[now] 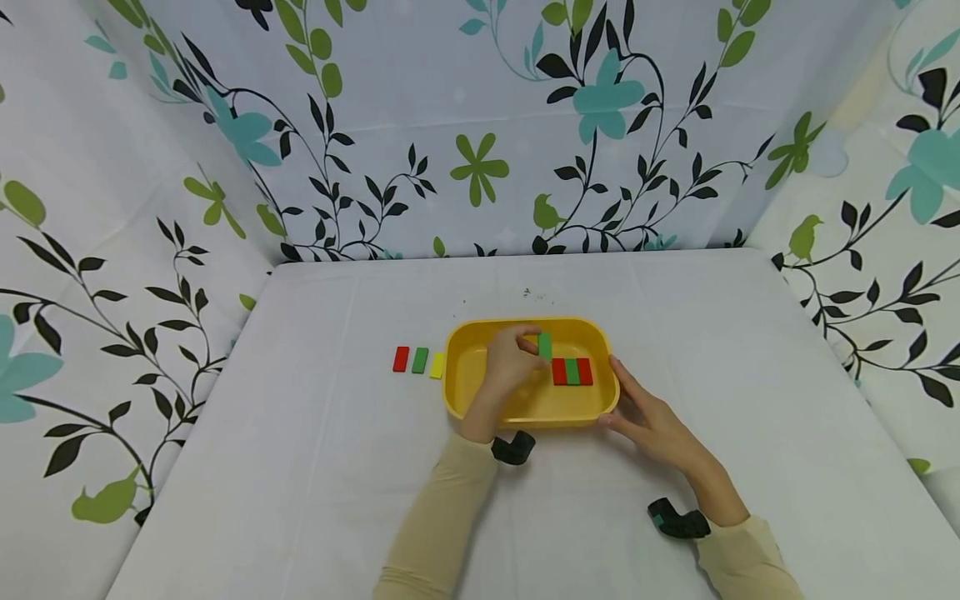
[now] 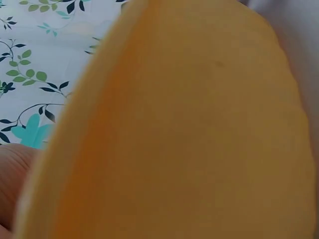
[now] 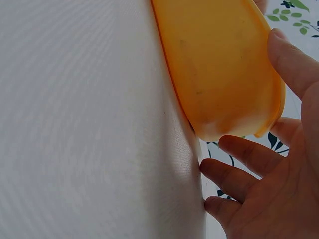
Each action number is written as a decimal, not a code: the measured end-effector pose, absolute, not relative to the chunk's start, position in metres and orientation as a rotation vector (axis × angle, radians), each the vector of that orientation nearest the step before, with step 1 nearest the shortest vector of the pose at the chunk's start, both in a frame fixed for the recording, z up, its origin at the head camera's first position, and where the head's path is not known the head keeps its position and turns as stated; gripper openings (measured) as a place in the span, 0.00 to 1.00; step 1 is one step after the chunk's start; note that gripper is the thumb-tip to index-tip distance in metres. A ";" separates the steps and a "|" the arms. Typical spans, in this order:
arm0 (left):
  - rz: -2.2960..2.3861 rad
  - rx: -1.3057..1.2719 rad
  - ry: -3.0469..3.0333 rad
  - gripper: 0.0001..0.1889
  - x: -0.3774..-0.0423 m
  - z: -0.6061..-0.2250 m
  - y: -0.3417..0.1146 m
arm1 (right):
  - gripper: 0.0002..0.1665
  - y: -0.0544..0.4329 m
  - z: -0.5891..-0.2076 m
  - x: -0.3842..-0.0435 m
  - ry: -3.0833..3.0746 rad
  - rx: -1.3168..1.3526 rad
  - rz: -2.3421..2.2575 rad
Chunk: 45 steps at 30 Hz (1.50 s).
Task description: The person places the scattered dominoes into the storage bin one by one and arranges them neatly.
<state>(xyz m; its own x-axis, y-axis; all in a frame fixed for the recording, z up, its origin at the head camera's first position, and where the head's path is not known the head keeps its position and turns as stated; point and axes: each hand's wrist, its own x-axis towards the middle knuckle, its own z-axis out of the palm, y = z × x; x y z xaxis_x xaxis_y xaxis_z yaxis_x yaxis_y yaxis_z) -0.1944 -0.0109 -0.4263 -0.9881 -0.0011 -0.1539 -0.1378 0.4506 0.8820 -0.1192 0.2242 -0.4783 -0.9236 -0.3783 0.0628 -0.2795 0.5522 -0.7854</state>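
Observation:
A yellow tray (image 1: 480,322) sits on the white-covered table. My left hand (image 1: 512,360) is inside it, pinching a small green block (image 1: 545,345) between thumb and index finger. Just right of those fingers, a red block (image 1: 558,372), a green block (image 1: 572,372) and another red block (image 1: 585,372) lie side by side on the tray floor. My right hand (image 1: 651,421) holds the tray's right end, thumb and index finger at its rim and wall. In the right wrist view the other fingers spread beside the tray (image 3: 219,64). The tray wall (image 2: 189,124) fills most of the left wrist view, hiding the left fingertips.
Left of the tray, a red block (image 1: 401,359), a green block (image 1: 420,360) and a yellow block (image 1: 437,365) lie in a row on the table (image 1: 337,467). The yellow one is right by the tray's left rim. Leaf-patterned cloth (image 1: 420,92) surrounds the table.

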 end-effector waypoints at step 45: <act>1.039 -0.036 2.787 0.23 -0.186 -0.445 0.001 | 0.53 0.223 -0.478 -0.118 2.663 -0.559 -1.325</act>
<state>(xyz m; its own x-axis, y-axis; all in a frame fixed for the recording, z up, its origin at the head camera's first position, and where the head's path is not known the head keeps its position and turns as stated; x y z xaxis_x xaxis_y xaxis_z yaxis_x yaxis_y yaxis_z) -0.1864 0.0008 -0.4450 -0.9858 0.0357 -0.1640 -0.0803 0.7575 0.6479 -0.1179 0.2232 -0.4781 -0.9254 -0.3743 0.0598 -0.2733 0.5498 -0.7893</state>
